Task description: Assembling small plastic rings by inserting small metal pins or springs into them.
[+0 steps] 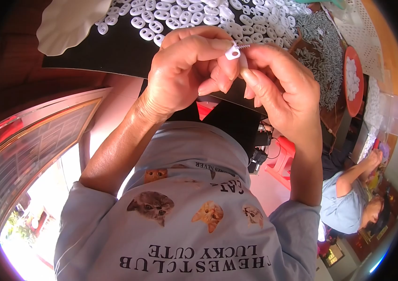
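Note:
Raised over the table's near edge, my left hand (180,61) pinches a small white plastic piece (232,54) with a hole in it between thumb and fingers. A thin metal spring (244,46) sticks out sideways from the top of this piece. My right hand (285,89) is close against it from the right, its index fingertip at the spring's free end and its thumb just below. How far the spring sits inside the white piece is hidden by the fingers.
Many white oval two-holed pieces (173,23) lie across the dark tabletop (81,61). To the right is a heap of metal springs (323,61), then an orange-red bowl (354,108) of small white parts. A pale scalloped dish (65,25) sits far left. Another person (349,201) works at right.

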Action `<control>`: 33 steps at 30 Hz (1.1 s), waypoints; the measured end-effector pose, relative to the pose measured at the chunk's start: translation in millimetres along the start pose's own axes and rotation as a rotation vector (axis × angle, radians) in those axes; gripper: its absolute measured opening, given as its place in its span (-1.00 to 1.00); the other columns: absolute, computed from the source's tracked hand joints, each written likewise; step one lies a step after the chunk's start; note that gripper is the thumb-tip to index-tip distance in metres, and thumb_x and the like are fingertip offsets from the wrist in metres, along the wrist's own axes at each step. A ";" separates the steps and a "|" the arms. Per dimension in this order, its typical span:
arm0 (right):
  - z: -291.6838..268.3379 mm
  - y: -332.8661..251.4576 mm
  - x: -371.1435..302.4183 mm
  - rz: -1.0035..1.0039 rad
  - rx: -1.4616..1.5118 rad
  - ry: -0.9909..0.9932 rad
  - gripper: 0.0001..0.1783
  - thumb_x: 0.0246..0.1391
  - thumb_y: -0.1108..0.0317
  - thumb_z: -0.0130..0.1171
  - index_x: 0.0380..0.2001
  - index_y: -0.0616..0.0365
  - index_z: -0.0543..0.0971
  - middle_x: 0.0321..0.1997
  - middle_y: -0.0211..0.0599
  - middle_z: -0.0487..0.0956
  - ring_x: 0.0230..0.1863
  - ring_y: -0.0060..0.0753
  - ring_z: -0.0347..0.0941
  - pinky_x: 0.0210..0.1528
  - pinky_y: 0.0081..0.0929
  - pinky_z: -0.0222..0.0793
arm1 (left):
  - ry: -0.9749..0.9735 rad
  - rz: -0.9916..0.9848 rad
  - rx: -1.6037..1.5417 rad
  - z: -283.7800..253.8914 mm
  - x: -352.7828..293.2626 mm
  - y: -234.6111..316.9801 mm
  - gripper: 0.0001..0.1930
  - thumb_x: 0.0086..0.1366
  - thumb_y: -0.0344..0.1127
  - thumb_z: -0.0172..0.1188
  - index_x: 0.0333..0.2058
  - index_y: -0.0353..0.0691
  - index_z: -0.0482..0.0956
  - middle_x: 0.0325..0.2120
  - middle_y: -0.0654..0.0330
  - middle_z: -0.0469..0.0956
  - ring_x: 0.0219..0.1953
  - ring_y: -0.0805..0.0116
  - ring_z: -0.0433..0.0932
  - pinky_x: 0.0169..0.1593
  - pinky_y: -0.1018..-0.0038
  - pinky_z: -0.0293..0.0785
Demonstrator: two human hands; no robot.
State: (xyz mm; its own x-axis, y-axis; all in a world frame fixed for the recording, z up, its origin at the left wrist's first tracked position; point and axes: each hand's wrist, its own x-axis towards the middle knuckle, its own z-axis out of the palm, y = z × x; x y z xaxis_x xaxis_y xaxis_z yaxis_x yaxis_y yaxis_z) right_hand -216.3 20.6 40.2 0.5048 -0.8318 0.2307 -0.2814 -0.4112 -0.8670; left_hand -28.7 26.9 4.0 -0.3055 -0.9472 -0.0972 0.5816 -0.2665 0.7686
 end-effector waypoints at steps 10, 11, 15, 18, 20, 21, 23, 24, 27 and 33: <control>-9.3 11.0 -1.0 0.105 0.018 -0.077 -0.86 0.23 0.40 0.23 -0.35 0.23 0.51 -0.62 -0.46 0.40 -0.59 -0.70 0.21 -0.56 -0.60 0.14 | -0.075 -0.003 -0.042 -3.4 2.1 -2.1 -0.64 0.34 -0.25 -0.12 -0.58 -0.35 0.40 -0.67 -0.01 0.42 -0.75 0.42 0.17 -0.58 0.53 0.15; -8.6 7.7 -0.6 0.178 0.038 -0.032 -0.84 0.24 0.39 0.23 -0.37 0.24 0.51 -0.62 -0.49 0.39 -0.58 -0.74 0.21 -0.56 -0.62 0.13 | -0.074 -0.003 -0.042 -2.0 1.6 -2.2 -0.64 0.34 -0.25 -0.12 -0.58 -0.35 0.40 -0.67 -0.01 0.42 -0.75 0.42 0.17 -0.58 0.53 0.15; -11.6 2.7 -0.6 0.352 0.236 0.116 -0.75 0.29 0.29 0.17 -0.38 0.26 0.55 -0.59 -0.57 0.43 -0.57 -0.81 0.21 -0.54 -0.71 0.08 | 0.014 0.014 0.075 10.0 -0.5 -1.4 -0.67 0.35 -0.29 -0.12 -0.46 -0.43 0.47 -0.61 0.00 0.46 -0.70 0.44 0.25 -0.57 0.57 0.17; -14.1 0.4 1.6 0.392 0.323 0.147 -0.72 0.29 0.25 0.17 -0.37 0.27 0.58 -0.58 -0.51 0.47 -0.60 -0.78 0.22 -0.55 -0.72 0.08 | -0.059 0.002 0.123 1.6 -1.1 -4.9 -0.71 0.35 -0.34 -0.10 -0.33 -0.47 0.52 -0.54 0.06 0.51 -0.61 0.45 0.37 -0.56 0.60 0.19; -14.5 0.0 1.5 0.391 0.364 0.168 -0.72 0.29 0.25 0.17 -0.37 0.28 0.59 -0.58 -0.49 0.48 -0.61 -0.77 0.23 -0.56 -0.72 0.08 | 0.002 -0.041 0.163 4.8 -3.5 -6.2 -0.74 0.37 -0.36 -0.06 -0.31 -0.43 0.55 -0.50 0.10 0.54 -0.55 0.45 0.44 -0.56 0.61 0.21; -14.5 -1.0 1.1 0.398 0.368 0.179 -0.72 0.29 0.26 0.18 -0.37 0.29 0.59 -0.58 -0.47 0.48 -0.61 -0.77 0.23 -0.56 -0.72 0.09 | 0.000 -0.040 0.163 5.1 -3.4 -6.7 -0.74 0.37 -0.36 -0.06 -0.31 -0.43 0.55 -0.50 0.10 0.54 -0.55 0.45 0.44 -0.56 0.61 0.21; -14.2 -2.9 0.9 0.403 0.373 0.190 -0.73 0.28 0.27 0.18 -0.37 0.30 0.59 -0.58 -0.46 0.49 -0.61 -0.77 0.24 -0.56 -0.72 0.09 | -0.019 -0.058 0.197 5.7 -4.6 -5.9 -0.77 0.39 -0.38 -0.02 -0.27 -0.41 0.57 -0.47 0.15 0.56 -0.50 0.47 0.49 -0.55 0.63 0.23; -14.1 -3.3 0.6 0.396 0.369 0.202 -0.73 0.28 0.28 0.18 -0.37 0.30 0.59 -0.58 -0.46 0.50 -0.61 -0.77 0.25 -0.56 -0.72 0.10 | -0.019 -0.057 0.198 7.0 -5.5 -5.2 -0.77 0.39 -0.38 -0.02 -0.27 -0.41 0.57 -0.47 0.15 0.56 -0.50 0.47 0.49 -0.55 0.63 0.23; -14.5 -3.7 1.0 0.389 0.352 0.213 -0.74 0.28 0.29 0.19 -0.37 0.31 0.60 -0.58 -0.45 0.51 -0.61 -0.77 0.26 -0.56 -0.72 0.11 | 0.011 -0.065 0.217 9.6 -6.7 -5.5 -0.78 0.41 -0.39 0.00 -0.26 -0.42 0.58 -0.46 0.16 0.57 -0.49 0.51 0.50 -0.54 0.64 0.25; -14.0 -5.4 -1.3 0.355 0.269 0.210 -0.75 0.27 0.29 0.19 -0.37 0.30 0.60 -0.57 -0.48 0.52 -0.62 -0.80 0.26 -0.58 -0.73 0.11 | -0.028 -0.002 0.286 9.0 -5.8 -10.5 -0.79 0.41 -0.41 0.02 -0.27 -0.40 0.60 -0.45 0.19 0.59 -0.48 0.54 0.52 -0.52 0.66 0.29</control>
State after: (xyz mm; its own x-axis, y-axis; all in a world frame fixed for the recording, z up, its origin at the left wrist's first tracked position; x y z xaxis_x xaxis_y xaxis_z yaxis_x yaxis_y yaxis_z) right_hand -226.8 18.7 50.8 0.2328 -0.9717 -0.0401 -0.1719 -0.0006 -0.9851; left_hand -39.8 36.8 2.2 -0.3292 -0.9405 -0.0845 0.3462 -0.2035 0.9158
